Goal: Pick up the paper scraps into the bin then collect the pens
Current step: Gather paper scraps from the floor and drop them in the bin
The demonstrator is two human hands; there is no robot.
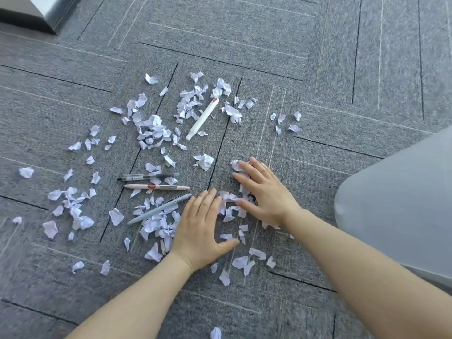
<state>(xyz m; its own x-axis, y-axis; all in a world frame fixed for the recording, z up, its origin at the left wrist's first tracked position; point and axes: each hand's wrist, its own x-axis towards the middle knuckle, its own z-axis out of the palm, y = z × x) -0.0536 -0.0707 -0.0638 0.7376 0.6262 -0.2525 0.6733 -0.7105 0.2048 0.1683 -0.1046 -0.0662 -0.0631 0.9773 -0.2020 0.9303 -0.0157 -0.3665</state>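
Nearest the camera, two bare forearms are seen reaching forward over the grey carpet floor (318,57). The left hand (203,226) is laid flat, palm down, its fingers spread and apart, nothing clamped in its grip; scraps lie just beside it and under its edge. The right hand (264,192) is likewise spread open over a small cluster of scraps, its fingertips touching one crumpled piece; nothing can be said to be gripped yet. Between the two hands a few pieces are enclosed, so a raking-together of scraps is judged to be the step in hand.

The task is judged to be near its start. The paper scraps (151,130) are scattered widely across the floor, to the left, ahead and close in, and no cleared patch is evident. A pale grey rounded object (403,204) at the right may be the bin, though its opening is not shown and this cannot be confirmed.

None of the pens has been collected. The black pen (149,176) and the beige pen (156,187) lie nearly parallel, long axes running left to right. The grey pen (160,209) lies diagonally, from lower left to upper right, its upper end just beside the left fingertips. The white pen (203,118) lies further off, steeply diagonal, its lower end toward the left.
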